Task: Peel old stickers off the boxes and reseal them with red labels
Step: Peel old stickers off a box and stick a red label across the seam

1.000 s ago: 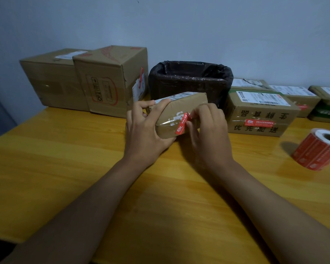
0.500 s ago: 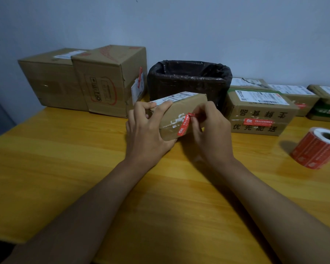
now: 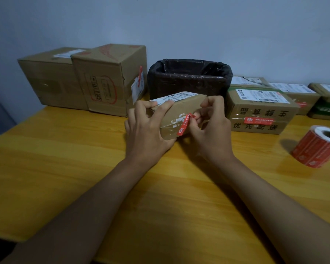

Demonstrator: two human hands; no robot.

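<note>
Red sticker between both hands.

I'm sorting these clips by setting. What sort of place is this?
Probably a small parcel-handling desk: taped cardboard boxes with shipping labels, a roll of red labels, and a lined bin on a wooden table.

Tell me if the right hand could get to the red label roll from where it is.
Probably yes: bare yellow wooden table lies between the right hand and the red label roll, but it is pinching the red sticker.
</note>
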